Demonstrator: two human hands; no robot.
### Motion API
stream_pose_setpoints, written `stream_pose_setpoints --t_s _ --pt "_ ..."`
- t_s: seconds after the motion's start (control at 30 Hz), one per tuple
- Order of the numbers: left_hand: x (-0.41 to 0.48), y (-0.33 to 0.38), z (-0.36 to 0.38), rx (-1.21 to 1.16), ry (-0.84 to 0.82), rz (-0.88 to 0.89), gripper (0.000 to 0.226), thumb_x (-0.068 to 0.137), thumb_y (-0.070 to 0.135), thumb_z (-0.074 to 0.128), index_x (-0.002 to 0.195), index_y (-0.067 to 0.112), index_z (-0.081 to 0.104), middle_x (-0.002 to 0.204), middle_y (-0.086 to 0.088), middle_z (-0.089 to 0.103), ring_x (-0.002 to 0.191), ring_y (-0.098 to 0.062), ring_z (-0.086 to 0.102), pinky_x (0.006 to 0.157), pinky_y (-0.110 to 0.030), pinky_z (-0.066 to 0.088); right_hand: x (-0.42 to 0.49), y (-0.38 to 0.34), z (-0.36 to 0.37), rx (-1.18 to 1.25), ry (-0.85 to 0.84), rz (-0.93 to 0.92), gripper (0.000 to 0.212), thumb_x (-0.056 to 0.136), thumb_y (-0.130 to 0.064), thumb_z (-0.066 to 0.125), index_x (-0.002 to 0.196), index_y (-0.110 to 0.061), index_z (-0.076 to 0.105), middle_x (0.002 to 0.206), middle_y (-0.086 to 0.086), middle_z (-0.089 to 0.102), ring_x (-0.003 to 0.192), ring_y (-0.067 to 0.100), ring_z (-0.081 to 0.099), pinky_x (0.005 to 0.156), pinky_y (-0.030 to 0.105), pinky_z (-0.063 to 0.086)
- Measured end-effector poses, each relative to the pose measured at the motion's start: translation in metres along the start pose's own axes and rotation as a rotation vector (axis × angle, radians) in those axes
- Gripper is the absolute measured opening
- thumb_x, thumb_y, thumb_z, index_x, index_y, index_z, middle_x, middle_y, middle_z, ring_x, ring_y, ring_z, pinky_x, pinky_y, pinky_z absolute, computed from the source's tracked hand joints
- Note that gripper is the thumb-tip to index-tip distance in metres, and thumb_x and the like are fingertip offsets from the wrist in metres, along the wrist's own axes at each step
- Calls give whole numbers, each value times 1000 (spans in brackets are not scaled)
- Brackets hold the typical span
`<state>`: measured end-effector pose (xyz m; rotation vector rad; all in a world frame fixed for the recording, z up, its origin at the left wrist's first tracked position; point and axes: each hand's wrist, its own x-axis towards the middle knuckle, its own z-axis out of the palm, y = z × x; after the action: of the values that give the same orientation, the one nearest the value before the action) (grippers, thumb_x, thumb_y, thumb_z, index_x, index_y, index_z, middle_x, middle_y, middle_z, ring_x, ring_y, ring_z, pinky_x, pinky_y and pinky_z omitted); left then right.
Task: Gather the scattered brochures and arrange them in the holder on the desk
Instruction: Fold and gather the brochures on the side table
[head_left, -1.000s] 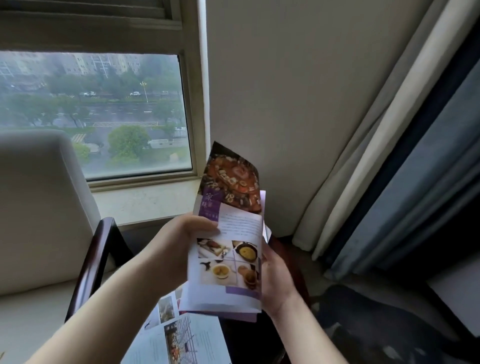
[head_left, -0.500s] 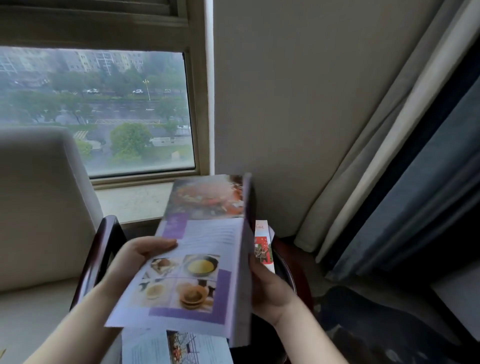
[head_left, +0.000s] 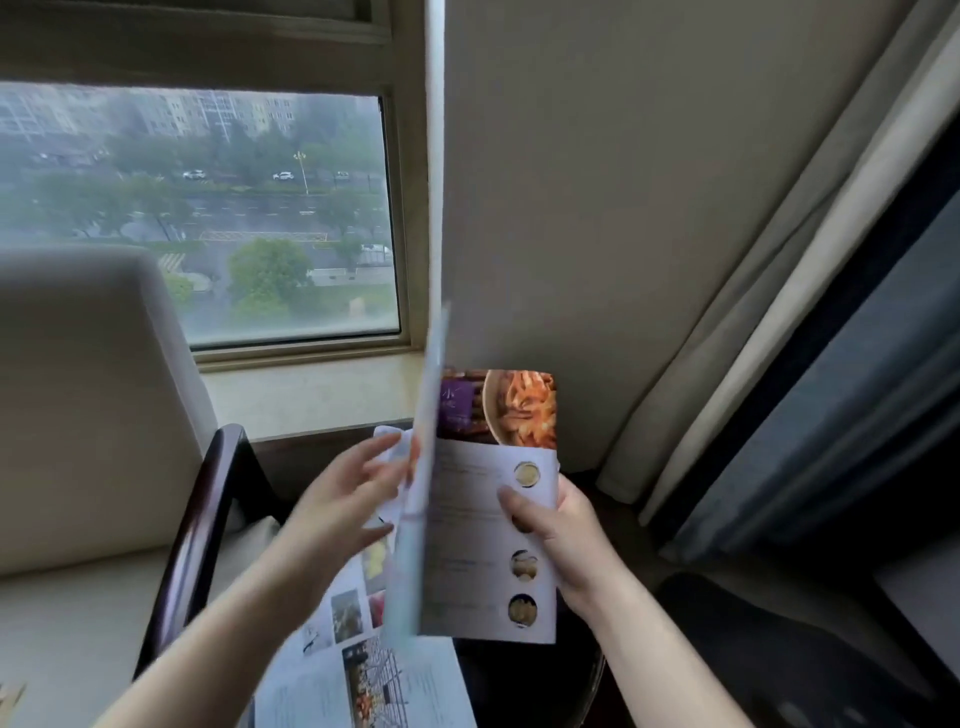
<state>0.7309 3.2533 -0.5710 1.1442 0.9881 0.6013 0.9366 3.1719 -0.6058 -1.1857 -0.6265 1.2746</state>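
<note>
Holding a folded brochure (head_left: 467, 566) upright in front of the body, the right hand (head_left: 569, 540) grips its right edge. The thumb (head_left: 511, 500) is pressed on the printed front and the other fingers are hidden behind the sheet. The facing page is white with a column of round food pictures, and it has a purple block and a food photo across the top.

Head view, left side. The brochure's left panel (head_left: 425, 483) stands nearly edge-on to the camera, pale and blurred. The left hand (head_left: 343, 501) is beside it with fingers straight and spread, fingertips at the panel's face. The blur hides whether they actually touch. The hands are apart, one on each side of the brochure.

Head view, below the hands. Two loose brochures lie flat and overlapping. One (head_left: 345, 613) shows small photos. The nearer one (head_left: 311, 696) carries text and a colour picture. They rest on a dark round table (head_left: 524, 691), whose top shows to the right of them.

Head view, surroundings. A cream armchair (head_left: 83, 415) with a dark wooden armrest (head_left: 200, 525) is at left, just beside the table. Behind is a window (head_left: 197, 208) onto a hazy street with trees, and a pale sill (head_left: 311, 395) beneath it. A plain wall (head_left: 597, 208) fills the centre. A cream curtain (head_left: 769, 322) and a grey-blue curtain (head_left: 857, 405) hang at right.
</note>
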Motion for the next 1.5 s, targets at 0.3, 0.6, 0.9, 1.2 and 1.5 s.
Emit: stream_pose_setpoints --t_s 0.3,0.6,0.9,1.2,1.5 --pt "5 -40 33 224 373 129 34 53 28 89 82 24 71 76 12 76 66 -6 72 50 -15 52 4 9 15 -85 -106 183 51 97 -53 37 123 -19 64 117 11 71 112 32 65 98 49 50" --pt "14 -48 21 -71 152 -58 34 89 36 59 82 6 75 87 -16 76 74 -24 71 69 -35 54 8 17 7 -212 21 130 20 98 -5 48 109 -14 62 112 13 71 95 26 69 84 39 55" --pt "19 -70 19 -91 396 -109 35 93 23 57 66 5 70 58 -5 71 50 -16 64 45 -22 46 -16 51 15 -225 60 217 19 94 -4 57 112 -4 61 110 16 71 102 32 68 87 45 56" --pt "27 -53 -8 -125 378 -201 35 96 31 52 84 2 68 61 -9 72 57 -26 66 55 -32 53 -41 46 16 -158 -102 328 25 92 -1 56 116 1 61 107 16 72 96 26 70 84 36 57" --pt "66 -58 34 -71 172 -304 23 93 27 56 76 14 62 68 -8 64 54 -19 60 47 -23 49 -4 49 -11 -265 350 150 19 94 5 51 102 -6 64 97 17 71 63 11 67 46 20 51"
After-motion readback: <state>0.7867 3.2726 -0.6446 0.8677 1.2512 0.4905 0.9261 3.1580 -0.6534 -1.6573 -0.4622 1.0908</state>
